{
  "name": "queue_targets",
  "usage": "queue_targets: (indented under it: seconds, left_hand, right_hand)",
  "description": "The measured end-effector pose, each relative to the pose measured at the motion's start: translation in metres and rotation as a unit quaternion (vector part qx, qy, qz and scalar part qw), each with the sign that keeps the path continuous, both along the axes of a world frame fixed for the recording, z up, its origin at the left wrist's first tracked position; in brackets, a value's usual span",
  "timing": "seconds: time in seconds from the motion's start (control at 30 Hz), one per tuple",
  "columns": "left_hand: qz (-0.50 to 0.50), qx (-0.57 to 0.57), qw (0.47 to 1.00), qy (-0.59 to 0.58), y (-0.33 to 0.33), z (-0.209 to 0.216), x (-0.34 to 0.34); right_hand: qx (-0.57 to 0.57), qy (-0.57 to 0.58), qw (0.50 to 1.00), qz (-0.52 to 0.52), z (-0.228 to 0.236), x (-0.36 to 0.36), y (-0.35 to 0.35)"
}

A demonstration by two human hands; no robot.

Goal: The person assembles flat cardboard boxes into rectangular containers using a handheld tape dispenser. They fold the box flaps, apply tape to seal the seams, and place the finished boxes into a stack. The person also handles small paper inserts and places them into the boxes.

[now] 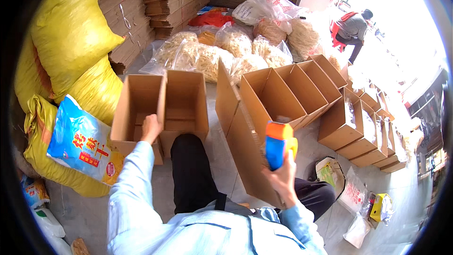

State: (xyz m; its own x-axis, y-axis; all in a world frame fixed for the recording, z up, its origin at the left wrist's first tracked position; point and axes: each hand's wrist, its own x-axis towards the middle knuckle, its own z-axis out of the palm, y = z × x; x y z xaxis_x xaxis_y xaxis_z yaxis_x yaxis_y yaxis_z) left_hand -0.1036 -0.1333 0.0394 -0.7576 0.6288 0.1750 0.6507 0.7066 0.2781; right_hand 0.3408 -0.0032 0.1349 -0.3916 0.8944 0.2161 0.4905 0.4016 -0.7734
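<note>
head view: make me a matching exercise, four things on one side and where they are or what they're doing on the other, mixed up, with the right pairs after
Column one
1. left hand
2. right hand
3. yellow sacks
4. seated person

Column two
A. upper right, on a red chair
B. holding a blue-and-orange object
C. at the leftmost open box
D. piled along the left side

Right pairs: 1-C, 2-B, 3-D, 4-A
</note>
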Motion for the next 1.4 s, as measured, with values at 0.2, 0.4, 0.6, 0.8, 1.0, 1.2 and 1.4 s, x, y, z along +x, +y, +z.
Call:
queue_targets:
  seconds: [0.2, 0.4, 0.6, 0.8, 1.0, 1.2, 1.4]
  left_hand:
    - [-0.011, -0.036, 0.998, -0.051, 0.033, 0.013, 0.021]
    - [-0.042, -0.114, 0.99, 0.071, 0.019, 0.003, 0.004]
    - [-0.31, 0.098, 0.896, -0.301, 0.109, 0.036, 0.079]
    - [-0.044, 0.276, 0.912, -0.301, 0.212, -0.052, 0.124]
    - [-0.029, 0.356, 0.903, -0.239, 0.218, -0.047, 0.157]
    - [-0.013, 0.362, 0.909, -0.207, 0.201, -0.05, 0.147]
    - [-0.012, 0.283, 0.946, -0.159, 0.19, -0.054, 0.133]
  right_hand:
    - [-0.131, -0.122, 0.984, -0.007, -0.076, -0.018, -0.013]
    - [-0.125, -0.148, 0.981, -0.001, -0.068, -0.021, -0.012]
    - [-0.135, -0.132, 0.982, -0.03, -0.079, -0.015, -0.007]
    - [-0.159, -0.091, 0.983, 0.018, -0.073, -0.021, -0.014]
    - [-0.25, 0.057, 0.965, 0.056, -0.086, -0.013, -0.009]
    - [-0.269, 0.098, 0.957, 0.048, -0.092, -0.006, 0.0]
    - [-0.184, 0.021, 0.982, -0.032, -0.072, 0.012, 0.015]
